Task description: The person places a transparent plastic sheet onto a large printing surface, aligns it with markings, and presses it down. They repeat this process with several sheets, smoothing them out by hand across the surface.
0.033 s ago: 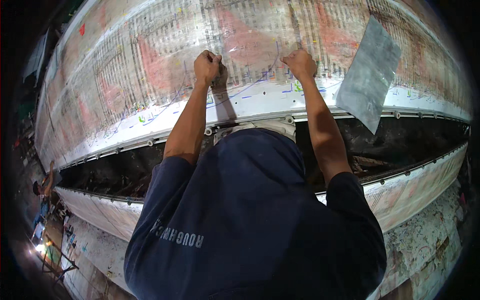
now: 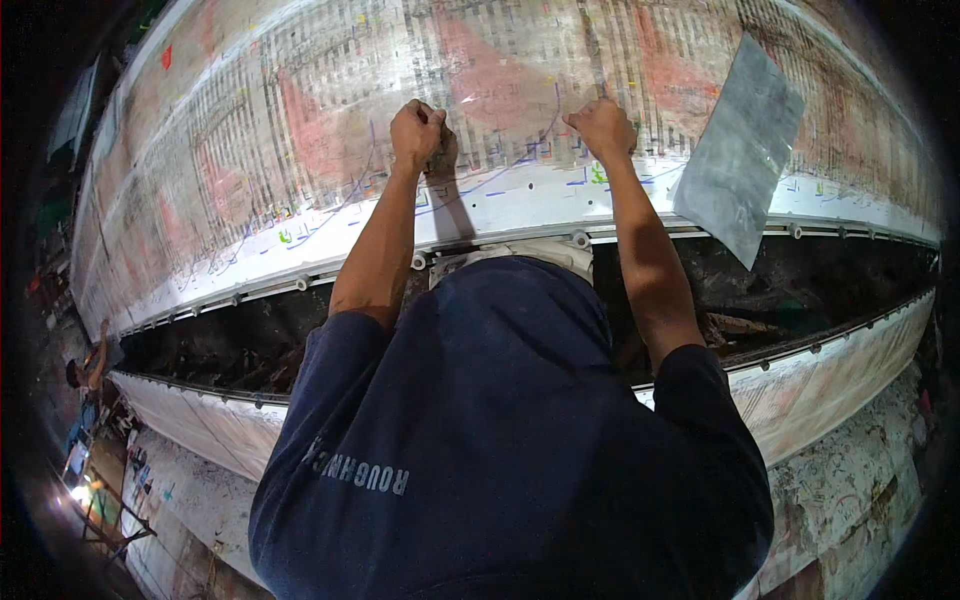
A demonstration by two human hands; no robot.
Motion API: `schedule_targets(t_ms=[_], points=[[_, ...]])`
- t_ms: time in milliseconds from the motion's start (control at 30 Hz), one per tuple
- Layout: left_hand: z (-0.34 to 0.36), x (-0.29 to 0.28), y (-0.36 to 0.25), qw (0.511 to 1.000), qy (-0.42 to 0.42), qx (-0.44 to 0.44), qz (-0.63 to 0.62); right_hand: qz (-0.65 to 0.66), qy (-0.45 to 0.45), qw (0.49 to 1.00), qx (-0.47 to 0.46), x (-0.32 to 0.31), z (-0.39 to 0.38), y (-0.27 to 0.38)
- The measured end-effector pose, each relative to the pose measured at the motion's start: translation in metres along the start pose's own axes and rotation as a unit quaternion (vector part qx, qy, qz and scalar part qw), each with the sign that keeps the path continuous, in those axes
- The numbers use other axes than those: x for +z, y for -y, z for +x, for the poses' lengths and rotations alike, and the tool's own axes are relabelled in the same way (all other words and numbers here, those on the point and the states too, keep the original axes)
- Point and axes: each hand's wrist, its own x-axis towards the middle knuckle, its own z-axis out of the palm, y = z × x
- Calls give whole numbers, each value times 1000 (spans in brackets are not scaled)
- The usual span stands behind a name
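Note:
My left hand (image 2: pixel 418 137) is closed in a pinch on the marked surface of a large curved panel (image 2: pixel 300 150), a dark shadow beside it. My right hand (image 2: pixel 604 130) is also closed, fingertips together on that surface; what either holds, if anything, is too small to make out. The panel bears red patches, dark stripes and blue and green marks, with a white band along its lower edge. A grey translucent sheet (image 2: pixel 740 140) lies on it right of my right hand, one corner hanging over the edge.
A railed edge with ring fittings (image 2: pixel 580 240) borders a long dark gap (image 2: pixel 820 280). A second pale panel (image 2: pixel 840 370) runs beyond it, above a stained floor (image 2: pixel 870 480). At the far left another person (image 2: pixel 92 370) reaches toward the panel, near a bright lamp (image 2: pixel 80 494) and a metal stand.

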Motion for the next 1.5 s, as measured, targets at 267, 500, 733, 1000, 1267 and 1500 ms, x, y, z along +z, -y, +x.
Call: schedule_targets(t_ms=[267, 500, 733, 1000, 1267, 1500], points=[[-1, 0, 3, 1000, -5, 24, 7, -10, 9, 1000, 12, 1, 2, 1], [-2, 3, -1, 998, -31, 27, 48, 7, 22, 999, 23, -4, -2, 8], [-20, 11, -26, 993, -76, 37, 77, -55, -76, 995, -31, 9, -11, 6], [-62, 72, -70, 934, 76, 303, 174, -97, -136, 937, -307, 53, -88, 12], [-11, 69, -87, 945, -7, 242, 219, -91, -3, 957, -276, 39, -96, 6], [-5, 77, -87, 938, -10, 255, 234, 184, 46, 963, -192, -2, -63, -54]])
